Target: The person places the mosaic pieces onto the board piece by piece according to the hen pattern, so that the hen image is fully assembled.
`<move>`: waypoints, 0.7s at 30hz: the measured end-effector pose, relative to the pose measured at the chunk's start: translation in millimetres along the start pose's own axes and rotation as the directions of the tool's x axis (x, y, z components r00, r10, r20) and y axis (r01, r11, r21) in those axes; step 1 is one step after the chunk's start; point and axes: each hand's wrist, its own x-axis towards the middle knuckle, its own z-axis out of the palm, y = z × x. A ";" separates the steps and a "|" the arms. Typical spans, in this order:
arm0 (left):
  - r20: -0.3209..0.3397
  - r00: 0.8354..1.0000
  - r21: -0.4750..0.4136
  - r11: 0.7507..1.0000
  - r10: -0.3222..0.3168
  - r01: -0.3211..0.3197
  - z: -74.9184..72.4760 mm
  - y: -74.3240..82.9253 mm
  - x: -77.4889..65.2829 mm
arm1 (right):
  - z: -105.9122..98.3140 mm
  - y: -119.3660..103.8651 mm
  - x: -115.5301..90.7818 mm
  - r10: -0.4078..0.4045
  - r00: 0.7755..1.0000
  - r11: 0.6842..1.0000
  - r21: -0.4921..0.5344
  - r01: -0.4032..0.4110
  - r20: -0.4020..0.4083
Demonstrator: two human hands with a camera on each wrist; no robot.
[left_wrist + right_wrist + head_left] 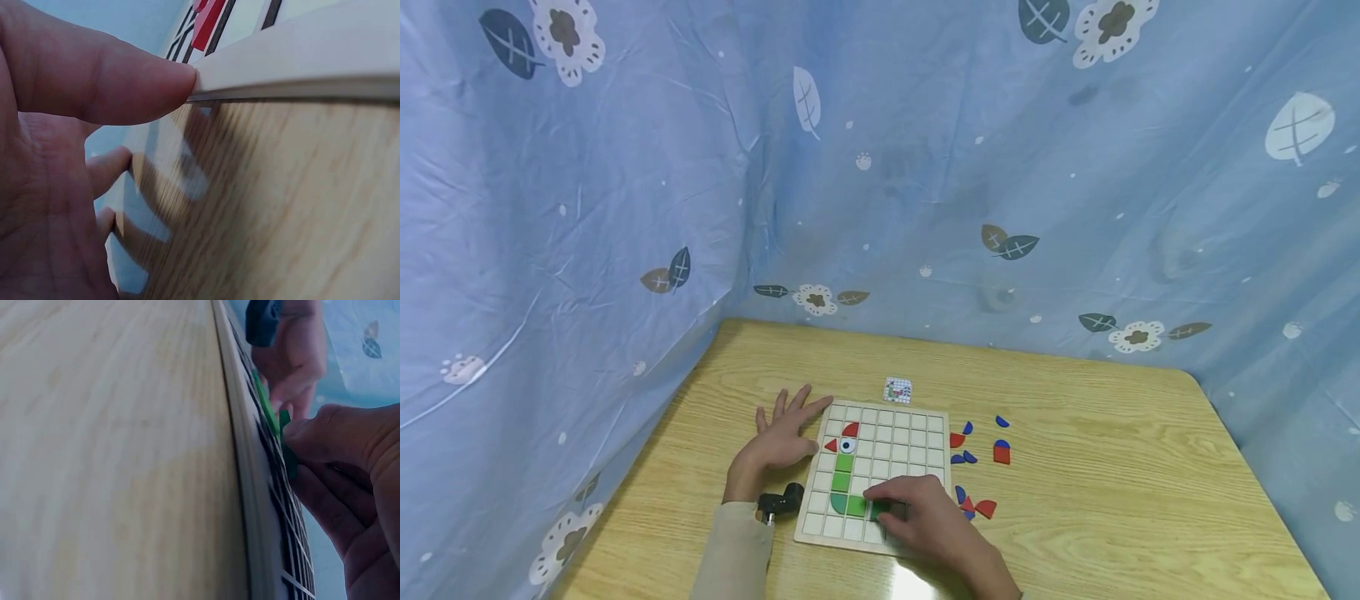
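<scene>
Pinching a dark green piece [877, 510] low over a pale gridded board [901, 435]

A narrow pinch is kept by the right hand [934, 518]: the thin, flat dark green piece is held between thumb and fingertips, just above or against the board's lower rows; whether it is seated in a cell cannot be told, and its full outline is hidden by the fingers. Immediately left of the grip, a light green square [856, 506] is set in the grid, followed by a teal quarter-round [838, 503]. Up and left of the grip, a column is formed by two more green squares [842, 472], a round-eyed tile [847, 446] and a curved red piece [851, 429], with a red triangle [831, 446] at its side.

Farther left, the board's smooth raised rim is touched by the left hand [784, 439], its fingers spread and nothing grasped. Right of the grip, blue half-rounds [1002, 422] and a red square [1002, 456] are scattered on the streaky wood-grain table [1112, 467]. Beyond the grip, a small printed card [898, 390] is laid above the board, and a creased blue curtain [925, 192] is hung behind.
</scene>
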 end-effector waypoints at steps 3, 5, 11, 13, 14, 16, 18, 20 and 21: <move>0.000 1.000 -0.005 1.000 0.003 -0.003 0.1 -0.1 0.4 | 2.9 -0.9 1.8 0.026 1.000 1.000 -0.015 -0.025 0.014; 0.002 1.000 -0.013 1.000 0.004 -0.004 -0.2 0.5 0.4 | 4.2 -1.7 2.4 0.041 0.999 0.999 -0.012 -0.041 0.015; -0.013 0.999 -0.054 0.998 0.034 -0.035 1.7 -3.7 1.8 | 6.1 -1.4 2.2 0.105 0.994 0.994 -0.008 -0.105 0.001; -0.027 0.998 -0.068 0.996 0.055 -0.056 2.4 -4.9 1.7 | 6.6 -0.6 2.3 0.104 0.995 0.994 -0.018 -0.104 -0.003; -0.030 0.998 -0.072 0.996 0.058 -0.060 2.5 -4.9 1.6 | 6.7 -0.3 2.6 0.094 0.996 0.995 -0.025 -0.094 -0.007; -0.035 0.997 -0.073 0.995 0.065 -0.067 2.7 -5.2 1.3 | 6.9 -0.2 3.0 0.076 0.997 0.996 -0.038 -0.076 -0.011; -0.027 0.998 -0.074 0.996 0.053 -0.055 1.0 -2.3 0.1 | 7.0 -0.1 3.7 0.059 0.998 0.997 -0.050 -0.060 -0.015; -0.018 0.999 -0.060 0.998 0.033 -0.034 0.5 -1.3 0.2 | 7.0 -0.6 4.3 0.050 0.999 0.997 -0.061 -0.051 -0.015; -0.013 1.000 -0.049 0.998 0.026 -0.026 0.4 -1.2 0.3 | 7.2 -0.7 4.6 0.053 0.999 0.997 -0.063 -0.053 -0.012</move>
